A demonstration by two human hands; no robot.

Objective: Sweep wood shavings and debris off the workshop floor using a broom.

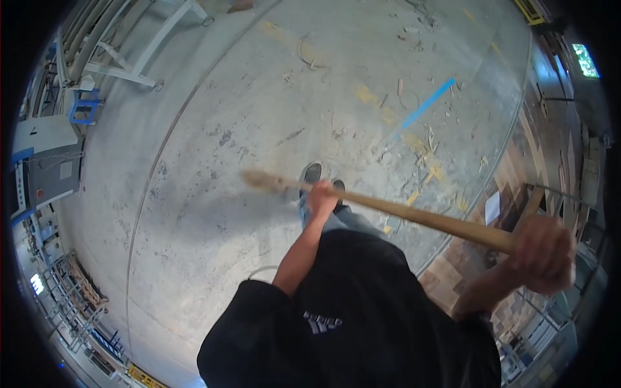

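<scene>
At the far left we see a grey machine cabinet (48,171) bent hard by the lens and cut off by the dark rim, with a blue stool (85,107) just beyond it and a white metal frame (139,55) farther off, its top lost at the edge. Below the cabinet, racks run along the left rim, too small and warped for us to make out what they hold.

The concrete floor (213,194) fills the middle. Wood scraps (424,152) and a strip of blue tape (427,103) lie on it, far and to the right.

Our left hand (321,199) is closed around a long wooden handle (414,216), partway along it. The handle runs from a blurred end at the left, over the shoes (312,173), and slopes nearer toward the right. What sits on that left end is smeared; we cannot tell its shape. The black shirt (352,317) hides our legs and most of the floor close to us.

Our right hand (542,251) is clamped on the handle's near right end, and it hides that tip. The two hands are well apart, the handle bridging them.

At the right, stacked wooden boards (511,187) sit partly behind the right hand, and the rim cuts them off.
</scene>
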